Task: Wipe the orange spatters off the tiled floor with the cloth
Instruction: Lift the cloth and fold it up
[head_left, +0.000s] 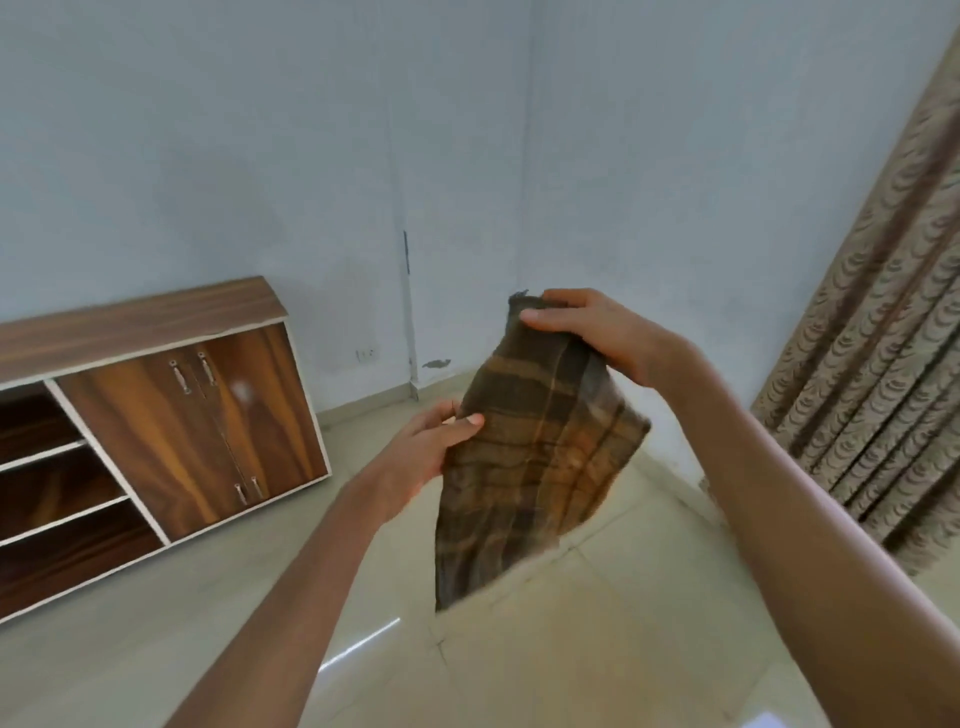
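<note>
A brown cloth with orange and dark checks hangs in the air in front of me, above the pale tiled floor. My right hand pinches its top corner between thumb and fingers. Lower down, my left hand pinches the cloth's left edge. The cloth hangs slack and partly folded between them, its lower end blurred. No orange spatters show on the part of the floor in view.
A low wooden cabinet with two doors and open shelves stands against the left wall. A patterned curtain hangs on the right. The room's corner lies behind the cloth.
</note>
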